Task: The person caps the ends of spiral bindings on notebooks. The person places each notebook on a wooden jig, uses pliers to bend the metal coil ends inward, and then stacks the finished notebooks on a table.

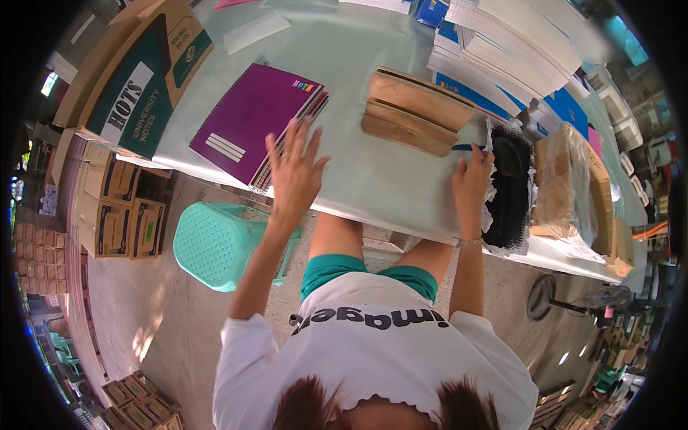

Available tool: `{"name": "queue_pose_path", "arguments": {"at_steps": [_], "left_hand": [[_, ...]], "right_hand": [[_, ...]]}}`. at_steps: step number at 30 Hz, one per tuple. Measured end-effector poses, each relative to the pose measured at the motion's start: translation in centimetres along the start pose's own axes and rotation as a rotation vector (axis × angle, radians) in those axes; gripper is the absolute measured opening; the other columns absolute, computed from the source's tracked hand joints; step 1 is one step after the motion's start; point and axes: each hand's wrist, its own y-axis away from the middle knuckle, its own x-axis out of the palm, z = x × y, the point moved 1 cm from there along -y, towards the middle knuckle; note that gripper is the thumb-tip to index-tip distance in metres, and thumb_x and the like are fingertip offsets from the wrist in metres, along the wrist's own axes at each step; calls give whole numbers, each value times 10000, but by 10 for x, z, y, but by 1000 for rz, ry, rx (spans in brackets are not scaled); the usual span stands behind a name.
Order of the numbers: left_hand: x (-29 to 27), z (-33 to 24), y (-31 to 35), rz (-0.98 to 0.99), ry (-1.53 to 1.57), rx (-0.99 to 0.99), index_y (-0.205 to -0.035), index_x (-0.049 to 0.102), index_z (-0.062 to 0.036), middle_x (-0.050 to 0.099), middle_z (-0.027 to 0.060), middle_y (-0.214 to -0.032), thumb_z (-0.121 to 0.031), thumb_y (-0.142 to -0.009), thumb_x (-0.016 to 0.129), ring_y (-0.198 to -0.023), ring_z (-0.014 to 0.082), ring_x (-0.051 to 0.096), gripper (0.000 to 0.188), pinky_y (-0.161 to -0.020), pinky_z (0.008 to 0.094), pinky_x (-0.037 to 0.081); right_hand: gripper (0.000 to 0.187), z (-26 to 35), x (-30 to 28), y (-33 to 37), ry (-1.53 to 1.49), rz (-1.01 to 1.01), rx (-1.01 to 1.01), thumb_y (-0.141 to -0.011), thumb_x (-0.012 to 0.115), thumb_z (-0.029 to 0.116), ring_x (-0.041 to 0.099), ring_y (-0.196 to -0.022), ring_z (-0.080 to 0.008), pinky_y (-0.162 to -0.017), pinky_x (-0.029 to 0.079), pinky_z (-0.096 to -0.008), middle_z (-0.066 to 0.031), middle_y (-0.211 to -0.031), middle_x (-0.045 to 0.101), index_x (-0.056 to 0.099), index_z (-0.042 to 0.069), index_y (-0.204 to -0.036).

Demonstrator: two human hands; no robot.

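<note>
A stack of purple spiral notebooks [258,118] lies on the table left of centre, its top cover showing white label lines. My left hand [295,172] is over the stack's right edge with fingers spread, holding nothing. Whether its fingertips touch the notebooks is unclear. On the right, my right hand [469,179] reaches over the tabletop with fingers apart. Its fingertips are at a thin dark blue stick-like thing [462,147], and I cannot tell whether they touch it. Next to this hand lies a pile of black wire-like coils [510,193] in white wrapping. A slotted wooden block [416,111] stands between the hands.
Stacked paper and notebook blocks [494,50] fill the far right. A cardboard box with plastic wrap [570,186] stands beyond the coils. A green and brown carton [147,79] sits at the left edge. Below is a mint-green plastic stool [215,244].
</note>
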Motion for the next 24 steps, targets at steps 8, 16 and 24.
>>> {"name": "queue_pose_path", "arguments": {"at_steps": [8,16,24], "left_hand": [[51,28,-42,162,-510,150,-1470,360,-137,245,-36,-1565,-417,-967,447,-1468,195,122,581,-1181,548,53],[51,40,-44,133,-612,261,-1488,329,-151,227,-42,-1570,-269,-955,460,-1465,212,145,561,-1187,548,82],[53,51,-44,128,-472,258,-1481,338,-146,252,-22,-1564,-136,-878,487,-1460,227,178,620,-1176,575,87]], "right_hand": [[274,-4,7,1,151,48,-23,-905,599,266,504,-1040,-394,-896,411,-482,-225,-1220,498,623,47,-1069],[329,-1,-3,25,112,36,-10,-884,633,274,427,-1142,-440,-980,341,-537,-269,-1265,453,561,51,-1115],[495,3,6,22,256,25,17,-927,552,272,357,-1235,-468,-1019,297,-573,-331,-1307,392,419,19,-1330]]}}
